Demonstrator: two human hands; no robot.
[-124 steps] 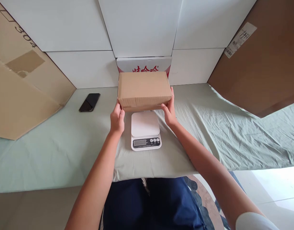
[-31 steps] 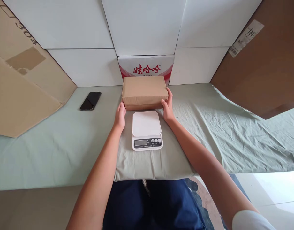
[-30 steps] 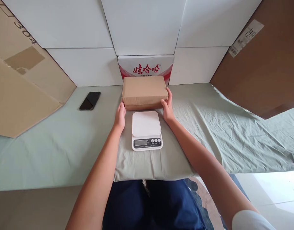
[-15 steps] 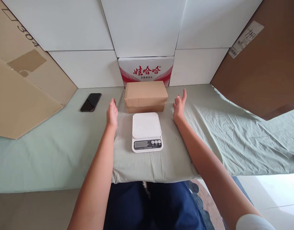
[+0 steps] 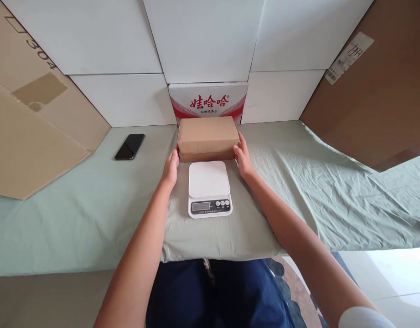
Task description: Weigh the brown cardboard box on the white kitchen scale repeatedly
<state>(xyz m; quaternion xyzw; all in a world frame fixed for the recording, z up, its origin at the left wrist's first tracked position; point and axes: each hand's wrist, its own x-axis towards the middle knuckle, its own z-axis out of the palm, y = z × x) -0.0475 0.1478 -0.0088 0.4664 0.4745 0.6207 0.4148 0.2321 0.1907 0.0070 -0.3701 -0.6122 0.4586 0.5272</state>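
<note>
A closed brown cardboard box (image 5: 208, 134) sits on the green cloth, behind a white kitchen scale (image 5: 209, 180). My left hand (image 5: 171, 166) is pressed to the box's left side near its front corner, its fingers partly hidden there. At the opposite end, my right hand (image 5: 243, 157) grips the box, thumb at the front corner and fingers along the right side. Together they hold the box between them. The scale's platform carries nothing, and its dark display and round buttons face me.
Left of my left hand lies a black smartphone (image 5: 130, 146). A printed white and red carton (image 5: 209, 101) stands behind the box, against white panels (image 5: 203, 36). Large cardboard sheets lean at the left (image 5: 42, 132) and right (image 5: 370, 105). Creased green cloth (image 5: 76, 218) covers the table.
Both hands have moved inward from either side and now touch the ends of the cardboard box. The box, scale and phone stay where they were.
</note>
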